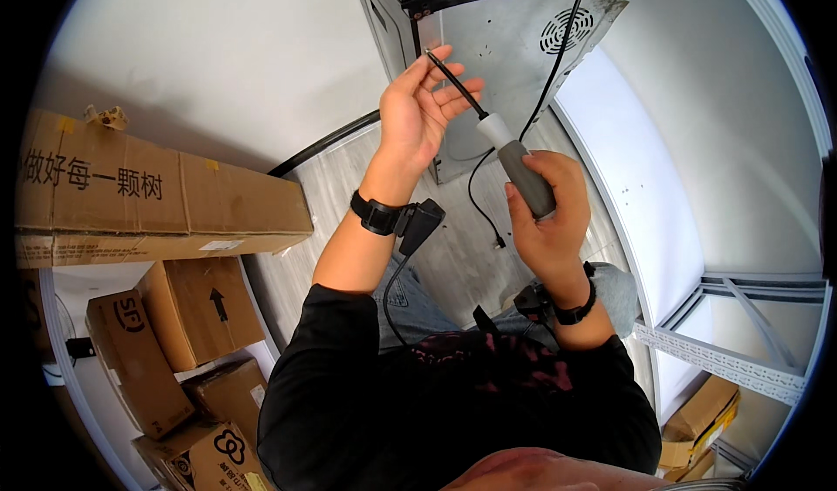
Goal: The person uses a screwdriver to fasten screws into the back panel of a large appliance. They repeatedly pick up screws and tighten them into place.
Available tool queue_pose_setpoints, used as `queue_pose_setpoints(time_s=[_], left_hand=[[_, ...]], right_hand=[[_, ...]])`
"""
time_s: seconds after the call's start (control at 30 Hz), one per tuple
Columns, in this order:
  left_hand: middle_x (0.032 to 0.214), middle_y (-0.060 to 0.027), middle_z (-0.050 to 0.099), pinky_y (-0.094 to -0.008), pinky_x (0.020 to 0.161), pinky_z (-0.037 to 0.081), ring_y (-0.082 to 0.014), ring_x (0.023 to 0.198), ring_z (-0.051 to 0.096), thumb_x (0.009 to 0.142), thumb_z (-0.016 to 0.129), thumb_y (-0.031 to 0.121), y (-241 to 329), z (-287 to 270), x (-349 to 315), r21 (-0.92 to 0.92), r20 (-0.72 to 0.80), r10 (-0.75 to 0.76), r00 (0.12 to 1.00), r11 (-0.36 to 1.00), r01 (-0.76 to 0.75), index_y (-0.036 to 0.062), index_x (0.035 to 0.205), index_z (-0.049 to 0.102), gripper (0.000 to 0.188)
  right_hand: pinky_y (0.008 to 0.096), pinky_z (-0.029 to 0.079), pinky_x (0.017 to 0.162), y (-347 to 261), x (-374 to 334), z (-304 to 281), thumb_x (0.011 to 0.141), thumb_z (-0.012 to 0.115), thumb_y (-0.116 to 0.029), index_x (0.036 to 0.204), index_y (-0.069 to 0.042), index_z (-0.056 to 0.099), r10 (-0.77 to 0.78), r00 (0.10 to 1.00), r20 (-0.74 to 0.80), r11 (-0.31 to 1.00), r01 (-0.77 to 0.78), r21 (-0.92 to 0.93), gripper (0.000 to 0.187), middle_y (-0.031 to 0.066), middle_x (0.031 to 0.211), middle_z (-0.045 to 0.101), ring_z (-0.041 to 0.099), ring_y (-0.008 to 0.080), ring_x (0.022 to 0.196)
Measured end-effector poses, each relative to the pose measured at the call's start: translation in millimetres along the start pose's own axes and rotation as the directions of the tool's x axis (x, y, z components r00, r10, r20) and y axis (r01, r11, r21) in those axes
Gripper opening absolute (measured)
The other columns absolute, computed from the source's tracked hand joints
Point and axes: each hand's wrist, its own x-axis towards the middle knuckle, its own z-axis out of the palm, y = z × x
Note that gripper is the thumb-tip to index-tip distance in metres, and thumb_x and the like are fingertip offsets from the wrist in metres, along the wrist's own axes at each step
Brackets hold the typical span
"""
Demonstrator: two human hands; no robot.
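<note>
My right hand (560,207) is wrapped round the grey handle of a screwdriver (528,180), which has a pale collar and a long black shaft pointing up and to the left. The shaft's small metal tip lies at the fingers of my left hand (418,112). That hand is palm up, its fingers apart and slightly curled; whether they touch the tip, I cannot tell. Beyond both hands stands a metal cabinet (488,64) with a round vent and a black upper part. A black power cord (551,77) hangs down its panel.
A long cardboard box (244,201) lies at the left, above a shelf with several brown cartons (202,308). The cord's plug (499,243) is on the grey wood-look floor (462,269). At the right are a white metal rack (724,351) and another carton (702,412).
</note>
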Motion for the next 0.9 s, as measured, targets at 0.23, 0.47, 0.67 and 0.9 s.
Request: queue_pose_setpoints(time_s=[0.23,0.47,0.67,0.9], left_hand=[[0.091,-0.0123,0.066,-0.0320,0.068,0.058,-0.0272,0.083,0.068,0.102,0.029,0.024,-1,-5,5,-0.003,-0.002,-0.011,1.000,1.000,0.011,-0.0035,0.117,0.052,0.039],[0.090,-0.0125,0.066,-0.0282,0.062,0.058,-0.0229,0.077,0.068,0.099,0.042,0.016,-3,0,3,0.091,-0.063,0.042,0.997,0.995,-0.037,-0.0045,0.116,0.053,0.029],[0.095,-0.0122,0.065,-0.0292,0.065,0.059,-0.0231,0.078,0.068,0.097,0.046,0.014,-1,3,0,0.075,-0.051,0.024,0.998,0.997,-0.020,-0.0039,0.119,0.052,0.029],[0.099,-0.0120,0.063,-0.0325,0.072,0.060,-0.0235,0.085,0.067,0.093,0.050,0.004,-3,-7,3,0.054,0.019,0.009,1.000,0.998,-0.011,-0.0030,0.121,0.051,0.029]], right_hand=[[0.0314,0.049,0.062,7,-4,-1,0.069,0.068,0.008,0.101,-0.003,0.062,-0.147,0.989,-0.008,0.976,0.144,-0.164,0.035,0.0150,0.102,0.059,0.059,0.0271,0.073],[0.0298,0.049,0.062,-6,-3,-4,0.073,0.070,0.003,0.115,-0.001,0.053,0.225,0.974,0.012,0.962,-0.225,0.155,0.046,0.0163,0.104,0.059,0.059,0.0264,0.073],[0.0318,0.050,0.068,9,-4,-5,0.074,0.072,-0.002,0.117,-0.001,0.052,0.077,0.997,-0.003,0.997,-0.078,-0.027,0.047,0.0160,0.103,0.060,0.063,0.0297,0.080],[0.0322,0.050,0.072,-2,-3,-5,0.076,0.070,-0.003,0.115,-0.003,0.053,0.235,0.971,0.051,0.961,-0.240,0.134,0.042,0.0152,0.101,0.061,0.064,0.0300,0.083]])
